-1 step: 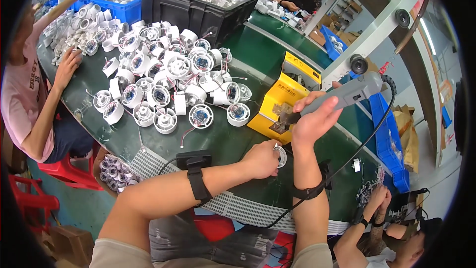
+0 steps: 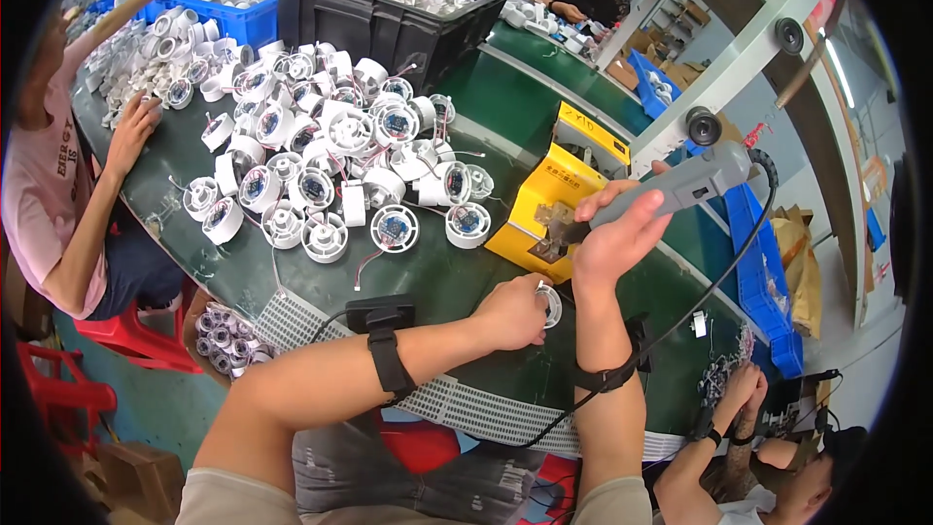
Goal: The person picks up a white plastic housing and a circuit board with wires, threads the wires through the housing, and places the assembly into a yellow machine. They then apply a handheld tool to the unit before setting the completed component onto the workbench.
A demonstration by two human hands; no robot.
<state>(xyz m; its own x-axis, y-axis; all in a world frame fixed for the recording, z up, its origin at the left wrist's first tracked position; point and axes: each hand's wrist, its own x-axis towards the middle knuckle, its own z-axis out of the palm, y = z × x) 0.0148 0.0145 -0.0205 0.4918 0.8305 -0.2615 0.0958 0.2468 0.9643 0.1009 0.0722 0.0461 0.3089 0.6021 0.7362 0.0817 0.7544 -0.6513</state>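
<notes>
My left hand (image 2: 513, 312) is closed around a small white round plastic housing (image 2: 553, 308) just above the green table; its fingers hide most of the part. Beside it, my right hand (image 2: 622, 238) grips a grey corded electric screwdriver (image 2: 685, 181), held slanting. The tool's lower end sits at the metal mouth of a yellow screw feeder (image 2: 559, 175); I cannot tell whether a screw is on the tip. To the left lies a large heap of white round housings (image 2: 335, 126), several with blue circuit boards and thin wires.
A black bin (image 2: 379, 24) of white parts stands behind the heap, next to a blue crate (image 2: 238, 15). A post with black rollers (image 2: 703, 123) rises at right. The screwdriver's cable (image 2: 719, 277) crosses my right forearm. Co-workers sit at left, lower right and far back.
</notes>
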